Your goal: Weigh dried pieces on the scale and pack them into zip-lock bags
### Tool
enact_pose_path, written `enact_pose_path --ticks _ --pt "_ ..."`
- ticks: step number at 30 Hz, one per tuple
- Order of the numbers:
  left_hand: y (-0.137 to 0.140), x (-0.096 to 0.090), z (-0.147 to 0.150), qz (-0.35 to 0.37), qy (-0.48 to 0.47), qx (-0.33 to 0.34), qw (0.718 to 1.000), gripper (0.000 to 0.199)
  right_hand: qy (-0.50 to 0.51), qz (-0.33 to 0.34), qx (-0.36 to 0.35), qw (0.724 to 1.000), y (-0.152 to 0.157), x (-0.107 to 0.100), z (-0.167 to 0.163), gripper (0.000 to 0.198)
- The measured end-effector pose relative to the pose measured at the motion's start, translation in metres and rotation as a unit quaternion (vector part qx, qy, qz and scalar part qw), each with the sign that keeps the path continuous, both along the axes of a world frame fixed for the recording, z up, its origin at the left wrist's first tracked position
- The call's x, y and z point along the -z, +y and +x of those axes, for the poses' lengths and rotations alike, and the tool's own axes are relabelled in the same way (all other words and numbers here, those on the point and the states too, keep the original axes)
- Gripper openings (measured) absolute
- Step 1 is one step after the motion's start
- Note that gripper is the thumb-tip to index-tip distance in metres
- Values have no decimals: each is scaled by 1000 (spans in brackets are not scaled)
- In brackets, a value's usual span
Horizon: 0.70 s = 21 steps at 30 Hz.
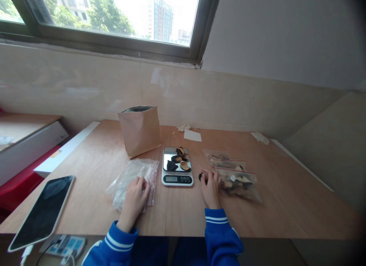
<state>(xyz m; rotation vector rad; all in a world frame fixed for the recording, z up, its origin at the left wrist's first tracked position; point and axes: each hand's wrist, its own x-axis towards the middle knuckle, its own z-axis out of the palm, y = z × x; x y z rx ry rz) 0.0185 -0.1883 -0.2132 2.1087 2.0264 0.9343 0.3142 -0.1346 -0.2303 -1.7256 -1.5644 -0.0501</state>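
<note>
Fingers [211, 175] of your right hand [210, 185] clamp a dark piece [200, 177] at their tips. Your left hand [137, 193] touches bags [126, 179], grip unclear.

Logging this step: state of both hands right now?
Left hand: curled on the plastic bags; cannot tell whether it grips them.
Right hand: closed, holding a small dark piece.

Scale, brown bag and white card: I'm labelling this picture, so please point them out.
Scale [177, 179], head view: on its front panel.
Brown bag [139, 133], head view: middle of its front.
White card [192, 135], head view: middle of its surface.
</note>
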Motion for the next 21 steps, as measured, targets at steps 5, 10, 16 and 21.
enact_pose_path --ticks 5,10,16,21 --pt "-2 -6 1 -3 -34 -6 999 26 -24 27 31 999 -3 -8 -8 29" --pt "1 -26 3 -34 -138 -37 989 30 -12 47 32 998 -5 -12 -9 27" --pt "34 -84 4 42 -200 -89 975 22 9 50 -18 999 -2 -21 -13 30" --pt "84 -144 -4 208 -127 -166 956 35 47 10 -133 990 41 -53 -31 32"
